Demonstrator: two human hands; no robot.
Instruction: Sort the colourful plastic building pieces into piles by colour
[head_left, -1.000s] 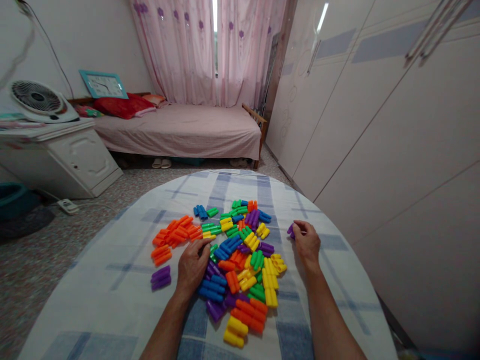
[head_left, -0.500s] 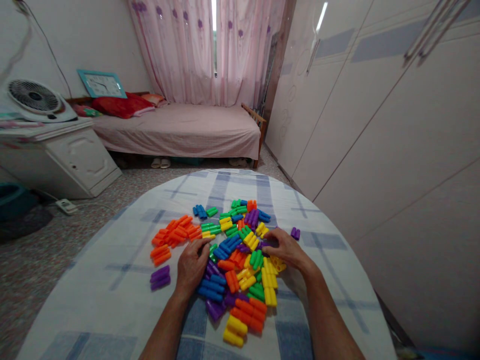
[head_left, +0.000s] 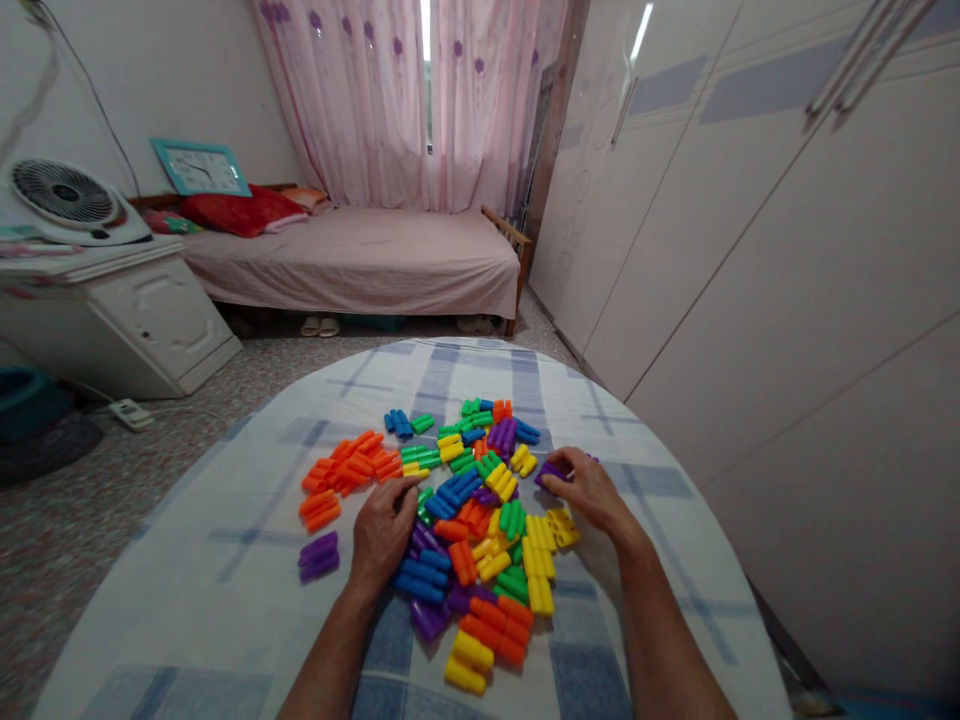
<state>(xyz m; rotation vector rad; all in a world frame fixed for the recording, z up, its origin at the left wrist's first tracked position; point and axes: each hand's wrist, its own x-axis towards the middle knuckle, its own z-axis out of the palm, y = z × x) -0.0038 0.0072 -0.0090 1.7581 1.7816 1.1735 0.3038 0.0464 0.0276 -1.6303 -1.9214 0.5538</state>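
A purple block [head_left: 550,470] is pinched between the thumb and fingertips of the right hand [head_left: 592,492], just off the far-right edge of the pile of coloured blocks [head_left: 487,540]. The left hand [head_left: 382,532] lies palm down on the pile's near-left side, fingers curled over blue and purple pieces; whether it grips 1 I cannot tell. Left of that hand lies a lone purple piece [head_left: 319,556], and beyond its fingertips an orange cluster [head_left: 352,465]. Everything rests on a round table under a checked cloth [head_left: 225,600].
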